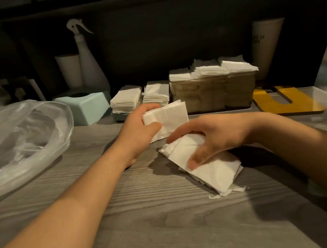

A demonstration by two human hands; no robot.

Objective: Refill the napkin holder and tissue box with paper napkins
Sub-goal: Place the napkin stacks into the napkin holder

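Note:
My left hand (139, 127) grips a small stack of folded white napkins (170, 116) just above the wooden counter. Close to its right, my right hand (209, 138) curls over a loose pile of white napkins (214, 169) lying on the counter, thumb and fingers around its upper end. Behind them a low tray (117, 117) holds two neat napkin stacks (125, 99). A clear brown napkin holder (213, 92) at the back is packed with napkins (211, 68) standing above its rim. A pale blue tissue box (87, 108) with a dark round opening stands at the back left.
A large clear plastic bag (15, 143) covers the counter's left side. A white spray bottle (89, 58) and a paper cup (69, 70) stand behind the tissue box. At right, a clear bin (325, 98) holds a yellow board (283, 100); a tall cup (267, 43) stands behind.

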